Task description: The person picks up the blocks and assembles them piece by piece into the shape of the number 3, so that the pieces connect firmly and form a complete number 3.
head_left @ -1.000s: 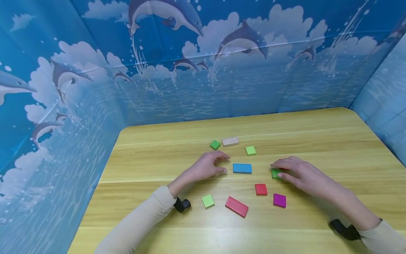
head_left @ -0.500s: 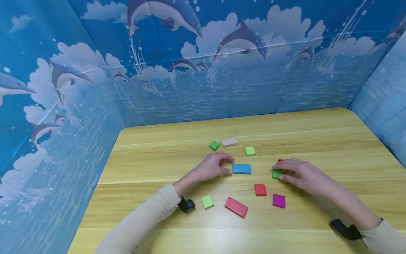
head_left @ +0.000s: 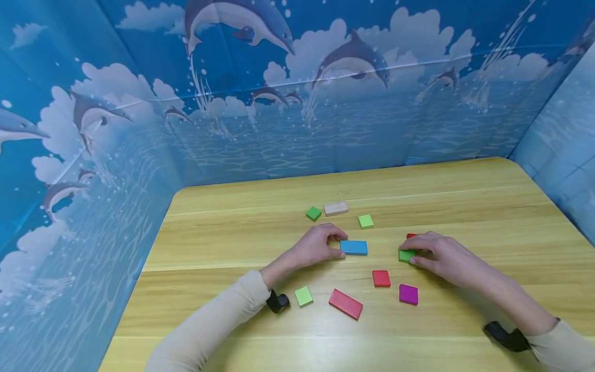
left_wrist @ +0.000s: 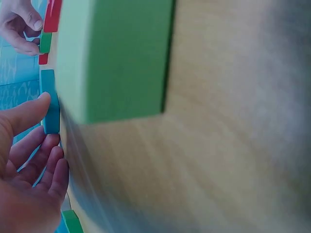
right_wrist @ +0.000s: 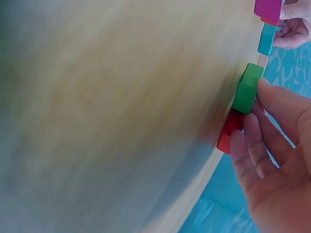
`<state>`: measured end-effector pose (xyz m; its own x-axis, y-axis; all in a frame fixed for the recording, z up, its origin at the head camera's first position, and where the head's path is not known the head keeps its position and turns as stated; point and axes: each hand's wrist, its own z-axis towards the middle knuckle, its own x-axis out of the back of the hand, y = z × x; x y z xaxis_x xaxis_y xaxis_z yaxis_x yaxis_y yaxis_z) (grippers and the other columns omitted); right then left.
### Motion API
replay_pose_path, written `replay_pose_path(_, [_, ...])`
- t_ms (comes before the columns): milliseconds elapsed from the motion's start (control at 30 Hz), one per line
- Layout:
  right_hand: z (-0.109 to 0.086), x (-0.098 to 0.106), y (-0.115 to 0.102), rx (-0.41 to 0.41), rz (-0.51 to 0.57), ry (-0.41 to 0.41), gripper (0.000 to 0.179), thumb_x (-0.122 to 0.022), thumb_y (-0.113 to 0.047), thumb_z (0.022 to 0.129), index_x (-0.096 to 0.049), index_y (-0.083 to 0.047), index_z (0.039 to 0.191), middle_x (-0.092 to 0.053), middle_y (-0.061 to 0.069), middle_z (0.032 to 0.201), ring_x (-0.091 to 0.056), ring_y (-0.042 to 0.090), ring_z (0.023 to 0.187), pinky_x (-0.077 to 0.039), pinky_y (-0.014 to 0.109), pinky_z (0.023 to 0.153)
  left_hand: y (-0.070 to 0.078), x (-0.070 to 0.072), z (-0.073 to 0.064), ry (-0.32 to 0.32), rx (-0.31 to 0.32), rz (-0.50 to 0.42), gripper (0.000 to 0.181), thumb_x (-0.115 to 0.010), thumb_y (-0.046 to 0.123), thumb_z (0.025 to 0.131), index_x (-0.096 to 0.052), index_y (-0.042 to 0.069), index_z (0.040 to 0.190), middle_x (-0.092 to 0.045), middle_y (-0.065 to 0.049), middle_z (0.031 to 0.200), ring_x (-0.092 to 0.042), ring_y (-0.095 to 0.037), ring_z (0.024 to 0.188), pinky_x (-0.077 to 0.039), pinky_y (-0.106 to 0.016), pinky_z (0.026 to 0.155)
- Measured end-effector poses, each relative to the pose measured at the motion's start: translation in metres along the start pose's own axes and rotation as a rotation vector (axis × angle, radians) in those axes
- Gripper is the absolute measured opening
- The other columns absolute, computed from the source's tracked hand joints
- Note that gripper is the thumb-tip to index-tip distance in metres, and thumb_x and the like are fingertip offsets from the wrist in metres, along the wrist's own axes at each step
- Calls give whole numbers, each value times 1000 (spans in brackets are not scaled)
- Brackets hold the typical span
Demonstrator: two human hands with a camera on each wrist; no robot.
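Head view: on the table [head_left: 241,217], the left hand [head_left: 317,245] is pinching the blue block [head_left: 355,248] by its left end; the right hand [head_left: 439,256] is pinching a green block [head_left: 405,256]. Both are probably feeling light, stiff, smooth, suiting opposite-edge grips.

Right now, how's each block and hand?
Left hand: pinching blue block
Right hand: pinching right green block
Blue block: held
Right green block: held
Right red block: partly hidden
Red square: flat, untouched
Purple block: flat, untouched
Long pink block: flat, untouched
Pale block: flat, untouched
Left green block: flat, untouched
Far lime block: flat, untouched
Near lime block: flat, untouched
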<state>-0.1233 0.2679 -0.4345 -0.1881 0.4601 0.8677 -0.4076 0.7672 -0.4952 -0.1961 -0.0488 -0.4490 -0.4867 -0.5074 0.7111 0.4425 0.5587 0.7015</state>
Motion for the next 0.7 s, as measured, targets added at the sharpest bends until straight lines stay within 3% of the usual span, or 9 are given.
replay_pose_path(367, [0,-2,1,-13,13,-1,29,-75,-11,87,-72,-18,116,-66,4,117,-58,32,110,-48,54,89,-1,-6,2,22,-17,41,30,-79,20,85,-72,11,113,-63,7,103,-55,-6,91,-44,-16,79])
replay_pose_path(700, [-1,-2,1,2,13,-5,29,-74,-11,88,-72,-17,116,-66,5,118,-56,34,113,-46,56,91,-1,-1,-3,32,-3,32,29,-79,20,85,-71,12,112,-62,8,101,-54,-8,90,-44,-18,79])
